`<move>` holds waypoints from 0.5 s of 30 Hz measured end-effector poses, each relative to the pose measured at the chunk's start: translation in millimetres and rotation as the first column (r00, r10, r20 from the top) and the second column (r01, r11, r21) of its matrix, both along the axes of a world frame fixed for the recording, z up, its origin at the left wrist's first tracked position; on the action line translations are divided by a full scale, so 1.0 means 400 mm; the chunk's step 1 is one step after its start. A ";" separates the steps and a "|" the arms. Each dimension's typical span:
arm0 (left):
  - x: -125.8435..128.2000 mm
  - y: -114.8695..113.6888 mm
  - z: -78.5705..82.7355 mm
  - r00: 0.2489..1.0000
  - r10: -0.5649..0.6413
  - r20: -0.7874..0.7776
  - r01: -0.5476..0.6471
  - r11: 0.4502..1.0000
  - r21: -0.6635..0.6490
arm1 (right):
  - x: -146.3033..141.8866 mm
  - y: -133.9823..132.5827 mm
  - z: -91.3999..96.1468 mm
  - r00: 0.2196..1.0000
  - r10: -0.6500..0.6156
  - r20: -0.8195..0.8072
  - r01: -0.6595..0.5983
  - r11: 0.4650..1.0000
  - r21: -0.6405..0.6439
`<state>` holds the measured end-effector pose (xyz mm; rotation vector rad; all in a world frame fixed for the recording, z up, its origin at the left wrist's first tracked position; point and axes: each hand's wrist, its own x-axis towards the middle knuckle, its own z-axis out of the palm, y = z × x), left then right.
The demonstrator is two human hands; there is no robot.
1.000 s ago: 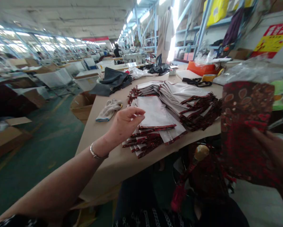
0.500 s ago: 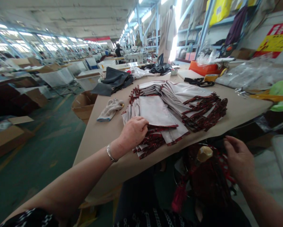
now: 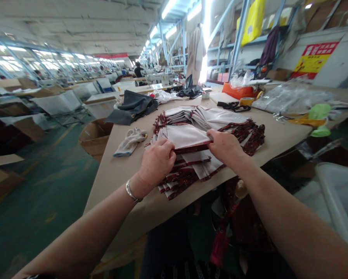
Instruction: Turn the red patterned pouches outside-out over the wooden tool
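A pale fabric piece with a dark red edge (image 3: 187,135) lies uppermost on the near pile, its front edge lifted a little. My left hand (image 3: 158,162) pinches its left front corner; a silver bracelet circles that wrist. At the right front corner, my right hand (image 3: 224,149) grips the same piece between thumb and fingers. Beneath and around it are stacked pieces (image 3: 203,166) of the same pale cloth with red edging. Behind them, more folded pieces (image 3: 220,116) fan out to the right. Both hands partly hide the piece's corners.
On the brown-covered table (image 3: 115,182) lie a knitted glove (image 3: 130,141), dark grey material (image 3: 133,108), black straps (image 3: 233,105), an orange bin (image 3: 239,91) and a green fan (image 3: 320,114). A cardboard box (image 3: 95,135) stands left of the table. A translucent tub (image 3: 336,193) is at right.
My right hand has come up from below the table's edge and taken the right front corner of the top fabric piece. My left hand keeps its hold. The view has turned slightly right.
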<state>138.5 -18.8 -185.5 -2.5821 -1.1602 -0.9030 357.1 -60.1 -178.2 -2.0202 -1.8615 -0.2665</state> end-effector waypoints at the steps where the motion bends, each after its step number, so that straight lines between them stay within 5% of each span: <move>1: 0.000 -0.008 -0.003 0.999 -0.014 0.040 0.016 0.999 -0.049 | 0.009 -0.034 0.004 0.998 0.025 -0.054 -0.021 0.997 0.076; 3: 0.009 -0.042 -0.011 0.968 -0.036 0.248 0.093 0.970 -0.223 | 0.011 -0.122 -0.005 0.988 0.122 -0.099 -0.098 0.970 0.223; 5: 0.030 -0.102 -0.021 0.812 0.018 0.584 0.301 0.844 -0.444 | -0.003 -0.223 -0.044 0.981 0.177 -0.076 -0.152 0.955 0.255; 8: 0.079 -0.215 -0.049 0.459 0.280 0.843 0.736 0.412 -0.537 | -0.021 -0.358 -0.149 0.971 0.171 -0.166 -0.154 0.982 0.108; 10: 0.113 -0.278 -0.084 0.388 0.440 0.810 0.853 0.163 -0.497 | -0.024 -0.426 -0.222 0.904 0.150 -0.401 -0.167 0.986 -0.008; 12: 0.138 -0.316 -0.130 0.437 0.490 0.755 0.846 0.061 -0.529 | -0.025 -0.477 -0.275 0.690 0.071 -0.720 -0.161 0.985 -0.058; 15: 0.155 -0.341 -0.194 0.678 0.311 0.666 0.716 -0.075 -0.694 | -0.032 -0.529 -0.305 -0.010 -0.054 -0.998 -0.046 0.998 -0.054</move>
